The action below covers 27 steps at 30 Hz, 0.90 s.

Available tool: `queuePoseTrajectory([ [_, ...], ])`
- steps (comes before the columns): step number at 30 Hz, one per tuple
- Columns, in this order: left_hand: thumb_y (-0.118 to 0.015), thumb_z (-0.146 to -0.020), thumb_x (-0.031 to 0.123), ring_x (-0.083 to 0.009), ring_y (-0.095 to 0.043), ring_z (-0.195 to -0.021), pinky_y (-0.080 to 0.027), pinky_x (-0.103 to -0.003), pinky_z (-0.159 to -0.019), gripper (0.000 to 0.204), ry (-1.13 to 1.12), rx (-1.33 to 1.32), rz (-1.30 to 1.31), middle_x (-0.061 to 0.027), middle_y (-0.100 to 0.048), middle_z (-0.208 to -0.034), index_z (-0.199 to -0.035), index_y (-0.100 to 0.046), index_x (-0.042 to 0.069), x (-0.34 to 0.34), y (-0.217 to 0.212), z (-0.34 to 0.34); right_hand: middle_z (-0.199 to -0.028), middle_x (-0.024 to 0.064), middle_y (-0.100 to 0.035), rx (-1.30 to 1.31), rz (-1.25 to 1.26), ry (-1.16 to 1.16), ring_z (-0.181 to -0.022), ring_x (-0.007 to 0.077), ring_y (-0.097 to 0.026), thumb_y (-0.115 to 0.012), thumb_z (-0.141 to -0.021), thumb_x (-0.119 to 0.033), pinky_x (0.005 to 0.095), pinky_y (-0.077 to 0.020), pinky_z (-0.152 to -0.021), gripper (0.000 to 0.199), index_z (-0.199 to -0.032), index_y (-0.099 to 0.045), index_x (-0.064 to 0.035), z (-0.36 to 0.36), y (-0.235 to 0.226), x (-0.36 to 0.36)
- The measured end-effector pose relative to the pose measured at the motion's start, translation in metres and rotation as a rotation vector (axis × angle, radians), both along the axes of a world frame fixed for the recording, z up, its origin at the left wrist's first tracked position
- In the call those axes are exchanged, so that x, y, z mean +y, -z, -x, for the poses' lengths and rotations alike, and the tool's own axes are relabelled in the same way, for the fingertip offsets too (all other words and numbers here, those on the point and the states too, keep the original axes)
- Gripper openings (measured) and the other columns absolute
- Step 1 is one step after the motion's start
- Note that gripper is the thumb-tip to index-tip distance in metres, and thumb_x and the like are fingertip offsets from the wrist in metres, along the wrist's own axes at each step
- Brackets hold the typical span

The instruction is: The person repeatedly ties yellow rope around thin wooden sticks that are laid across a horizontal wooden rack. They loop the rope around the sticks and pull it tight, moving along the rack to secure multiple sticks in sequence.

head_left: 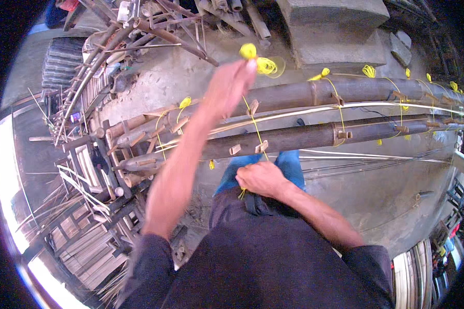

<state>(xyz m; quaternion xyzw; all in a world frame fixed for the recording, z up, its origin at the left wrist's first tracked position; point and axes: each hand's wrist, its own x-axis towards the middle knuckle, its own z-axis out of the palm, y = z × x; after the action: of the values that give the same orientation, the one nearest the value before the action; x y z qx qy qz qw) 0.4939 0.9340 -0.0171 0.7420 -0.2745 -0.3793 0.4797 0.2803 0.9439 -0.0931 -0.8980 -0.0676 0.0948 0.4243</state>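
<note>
Two long dark bamboo poles [288,138] run side by side across in front of me, with pale strips between them. Beyond the far pole, my left hand [232,85], slightly blurred, is closed on yellow string, whose looped bundle [266,66] hangs at its fingertips. From there a taut yellow strand [254,123] crosses both poles, passing small wooden pegs [235,149]. My right hand [263,177] makes a fist close to my waist, on the near side of the poles. Yellow string ends stick out below that fist; its fingers hide the rest.
More yellow string ties [340,110] with pegs bind the poles toward the right. Bamboo frames and sticks [100,177] crowd the left side. Concrete steps [335,46] rise at the back. Wooden slats [415,273] stand at the lower right.
</note>
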Motion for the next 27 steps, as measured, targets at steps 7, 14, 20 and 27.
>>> queuePoseTrajectory([
  [7, -0.045, -0.088, 0.054, -0.0098, -0.039, -0.054, -0.032, -0.027, -0.046, 0.040, -0.126, 0.258, 0.139, 0.0015, -0.040, -0.067, -0.081, -0.047, 0.014, -0.057, 0.046, -0.163, -0.094, 0.0160, -0.062, 0.085, 0.120, 0.004, -0.088, 0.0300, -0.061, -0.061, -0.076, -0.020, 0.0370, -0.0509, -0.072, 0.018, -0.090, -0.061, -0.0079, 0.006, -0.003, 0.002],
  [14, -0.046, -0.091, 0.052, -0.0271, -0.057, -0.111, -0.043, -0.036, -0.095, 0.060, 0.313, -0.675, -0.159, -0.0162, -0.061, -0.117, -0.120, -0.056, 0.001, 0.065, 0.000, -0.164, -0.123, 0.0117, -0.047, 0.543, -1.250, 0.779, -0.110, 0.0219, -0.048, -0.066, -0.079, -0.014, 0.0330, -0.0424, -0.091, 0.061, -0.135, -0.040, -0.0119, 0.002, -0.044, 0.096],
  [20, -0.051, -0.089, 0.037, -0.0348, -0.063, -0.090, -0.048, -0.040, -0.081, 0.038, 0.207, -0.578, -0.207, -0.0171, -0.066, -0.096, -0.104, -0.062, 0.004, 0.213, -0.016, -0.050, -0.090, 0.0105, -0.064, 0.295, -0.349, 0.745, -0.093, 0.0249, -0.057, -0.059, -0.084, -0.014, 0.0404, -0.0421, -0.090, 0.014, -0.095, -0.068, -0.0110, -0.042, 0.006, 0.139],
  [27, -0.057, -0.083, 0.013, -0.0375, -0.062, -0.070, -0.049, -0.046, -0.063, 0.012, -0.175, -0.447, 0.263, -0.0197, -0.063, -0.075, -0.083, -0.063, 0.004, 0.234, 0.109, -0.010, -0.088, 0.0070, -0.065, -0.421, 0.479, -0.289, -0.105, 0.0243, -0.055, -0.062, -0.078, -0.017, 0.0398, -0.0384, -0.099, 0.014, -0.087, -0.068, -0.0082, -0.223, -0.188, 0.102],
])
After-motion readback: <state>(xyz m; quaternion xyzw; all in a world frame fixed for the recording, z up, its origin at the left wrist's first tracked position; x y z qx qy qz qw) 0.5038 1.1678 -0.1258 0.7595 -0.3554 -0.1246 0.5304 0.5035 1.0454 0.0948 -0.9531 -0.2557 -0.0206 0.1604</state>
